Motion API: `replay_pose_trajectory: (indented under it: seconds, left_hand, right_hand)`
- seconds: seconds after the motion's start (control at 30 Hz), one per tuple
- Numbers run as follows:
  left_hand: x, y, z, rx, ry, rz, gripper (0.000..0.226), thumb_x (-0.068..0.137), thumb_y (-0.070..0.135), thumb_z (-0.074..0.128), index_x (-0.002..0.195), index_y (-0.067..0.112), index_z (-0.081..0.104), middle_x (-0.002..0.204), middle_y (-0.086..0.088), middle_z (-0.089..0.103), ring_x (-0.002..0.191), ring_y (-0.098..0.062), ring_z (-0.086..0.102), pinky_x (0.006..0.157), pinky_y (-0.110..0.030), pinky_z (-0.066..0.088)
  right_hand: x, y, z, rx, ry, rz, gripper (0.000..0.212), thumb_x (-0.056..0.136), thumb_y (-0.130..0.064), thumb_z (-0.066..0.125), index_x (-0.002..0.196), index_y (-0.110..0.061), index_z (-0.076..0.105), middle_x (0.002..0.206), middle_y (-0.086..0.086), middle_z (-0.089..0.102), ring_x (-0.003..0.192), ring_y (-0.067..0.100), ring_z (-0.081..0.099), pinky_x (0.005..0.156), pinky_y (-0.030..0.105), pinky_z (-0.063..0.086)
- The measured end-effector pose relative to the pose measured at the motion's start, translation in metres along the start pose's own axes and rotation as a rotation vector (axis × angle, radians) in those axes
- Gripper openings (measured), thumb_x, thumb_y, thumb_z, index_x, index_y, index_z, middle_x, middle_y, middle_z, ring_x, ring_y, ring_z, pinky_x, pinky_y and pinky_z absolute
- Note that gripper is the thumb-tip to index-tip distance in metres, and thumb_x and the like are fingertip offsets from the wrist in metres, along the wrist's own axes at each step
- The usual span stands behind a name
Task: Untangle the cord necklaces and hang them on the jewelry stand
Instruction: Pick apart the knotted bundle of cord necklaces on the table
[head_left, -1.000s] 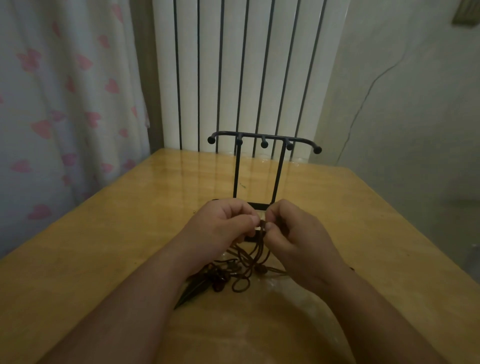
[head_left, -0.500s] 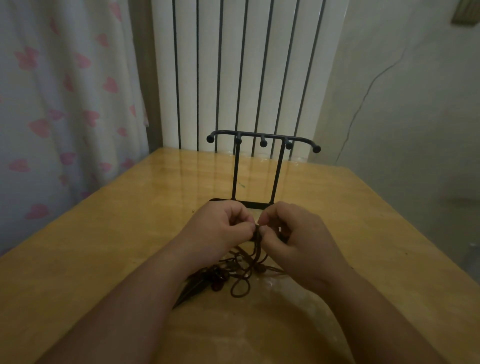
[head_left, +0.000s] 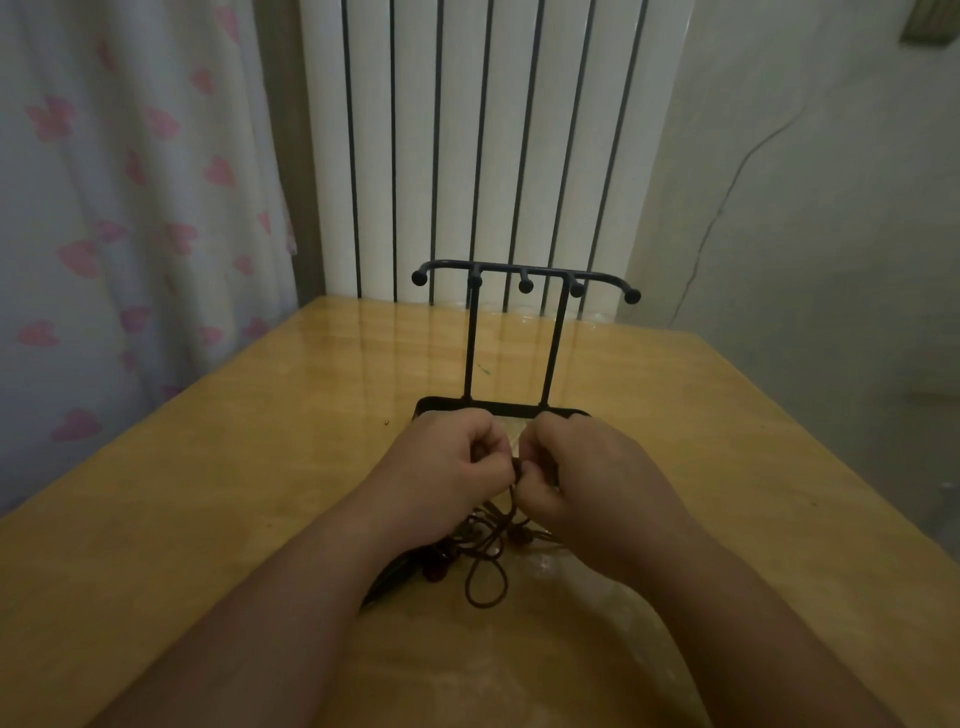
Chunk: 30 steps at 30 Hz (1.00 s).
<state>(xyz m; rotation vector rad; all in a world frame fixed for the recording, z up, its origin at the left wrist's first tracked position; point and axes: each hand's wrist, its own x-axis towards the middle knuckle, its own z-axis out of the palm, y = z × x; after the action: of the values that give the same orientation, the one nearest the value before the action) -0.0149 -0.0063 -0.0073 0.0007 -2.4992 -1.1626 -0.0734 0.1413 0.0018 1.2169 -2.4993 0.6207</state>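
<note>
A dark tangle of cord necklaces (head_left: 485, 551) with small beads lies on the wooden table (head_left: 218, 499), partly lifted between my hands. My left hand (head_left: 441, 473) and my right hand (head_left: 582, 473) are side by side, fingertips pinched on the cords at the top of the tangle. A loose loop trails toward me below the hands. The black metal jewelry stand (head_left: 524, 280) stands just behind my hands, upright, with several ball-tipped hooks along its top bar, all bare. Its base is partly hidden by my knuckles.
A white ribbed radiator (head_left: 488, 145) rises behind the table's far edge. A curtain with pink hearts (head_left: 119, 218) hangs on the left, and a plain wall is on the right. A tiny speck (head_left: 387, 422) lies on the table left of the stand.
Both hands have shifted slightly toward the stand while still pinching the cords together. The tangle underneath has barely moved.
</note>
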Motion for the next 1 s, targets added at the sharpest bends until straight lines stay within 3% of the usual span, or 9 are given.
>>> replay_pose_trajectory:
  seconds: [0.17, 0.3, 0.43, 0.6, 0.77, 1.0]
  left_hand:
    - [0.0016, -0.0009, -0.0001, -0.087, 0.001, -0.027, 0.020, 0.088, 0.024, 0.059, 0.071, 0.033, 0.059, 0.058, 0.017, 0.056, 0.053, 0.004, 0.047, 0.048, -0.012, 0.037]
    - [0.0026, -0.0043, -0.0004, -0.128, 0.012, -0.071, 0.019, 0.090, 0.023, 0.059, 0.073, 0.031, 0.061, 0.055, 0.022, 0.055, 0.051, 0.005, 0.048, 0.046, -0.010, 0.036]
    - [0.0023, -0.0045, -0.0006, -0.109, -0.002, -0.070, 0.020, 0.093, 0.022, 0.057, 0.075, 0.030, 0.060, 0.053, 0.025, 0.054, 0.049, 0.007, 0.047, 0.045, -0.010, 0.035]
    - [0.0030, -0.0042, -0.0001, -0.151, -0.041, -0.092, 0.021, 0.091, 0.020, 0.058, 0.072, 0.030, 0.062, 0.052, 0.020, 0.054, 0.049, 0.003, 0.046, 0.050, -0.016, 0.036]
    - [0.0024, -0.0021, -0.0031, -0.183, -0.025, -0.068, 0.020, 0.088, 0.017, 0.060, 0.070, 0.026, 0.063, 0.051, 0.019, 0.053, 0.047, 0.003, 0.044, 0.050, -0.016, 0.036]
    - [0.0015, -0.0035, -0.0030, -0.179, -0.070, -0.086, 0.022, 0.091, 0.016, 0.055, 0.072, 0.026, 0.058, 0.052, 0.017, 0.052, 0.048, 0.003, 0.043, 0.050, -0.017, 0.036]
  right_hand:
    - [0.0004, 0.0008, 0.0030, 0.092, 0.010, 0.035, 0.010, 0.088, -0.031, 0.052, 0.080, -0.028, 0.048, 0.071, -0.010, 0.050, 0.063, 0.008, 0.044, 0.053, 0.022, 0.035]
    - [-0.0009, 0.0058, 0.0023, 0.258, 0.005, 0.073, 0.007, 0.087, -0.028, 0.058, 0.081, -0.032, 0.055, 0.068, -0.011, 0.055, 0.061, 0.007, 0.049, 0.054, 0.024, 0.043]
    - [-0.0018, 0.0057, -0.0010, 0.167, 0.026, 0.029, 0.007, 0.085, -0.028, 0.062, 0.083, -0.034, 0.059, 0.068, -0.015, 0.054, 0.067, 0.004, 0.052, 0.056, 0.020, 0.045]
    - [0.0008, 0.0023, -0.0002, 0.024, 0.060, -0.014, 0.002, 0.086, -0.028, 0.058, 0.085, -0.027, 0.058, 0.070, -0.011, 0.052, 0.066, 0.008, 0.048, 0.058, 0.027, 0.047]
    - [-0.0004, 0.0010, -0.0001, 0.065, 0.030, -0.010, 0.006, 0.087, -0.028, 0.056, 0.083, -0.028, 0.052, 0.073, -0.010, 0.050, 0.068, 0.008, 0.046, 0.057, 0.023, 0.041]
    - [-0.0008, 0.0037, -0.0003, 0.064, 0.034, -0.029, 0.002, 0.084, -0.034, 0.060, 0.084, -0.032, 0.060, 0.072, -0.015, 0.053, 0.069, 0.004, 0.049, 0.057, 0.016, 0.039]
